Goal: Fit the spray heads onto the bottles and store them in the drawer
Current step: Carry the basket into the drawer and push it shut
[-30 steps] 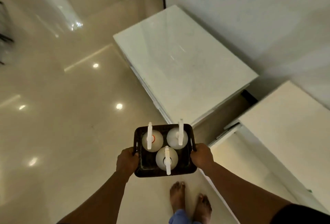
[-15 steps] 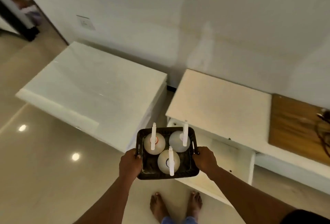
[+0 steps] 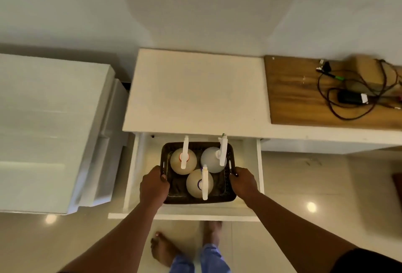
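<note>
Left hand and right hand are each gripping a side of the dark basket carrying three spray bottles, basket sitting over the open white drawer.

A white drawer stands pulled out from under a white cabinet top, and inside its walls sits a dark woven basket; whether the basket rests on the drawer bottom or hangs just above it, I cannot tell. The basket carries three bottles, each with a white spray head: a tan one at back left, a pale grey one at back right, a cream one in front, all upright and close together. To the right, a wooden board lies on the same counter, with a tangle of dark cables on it. Glossy tiled floor spreads below.
</note>
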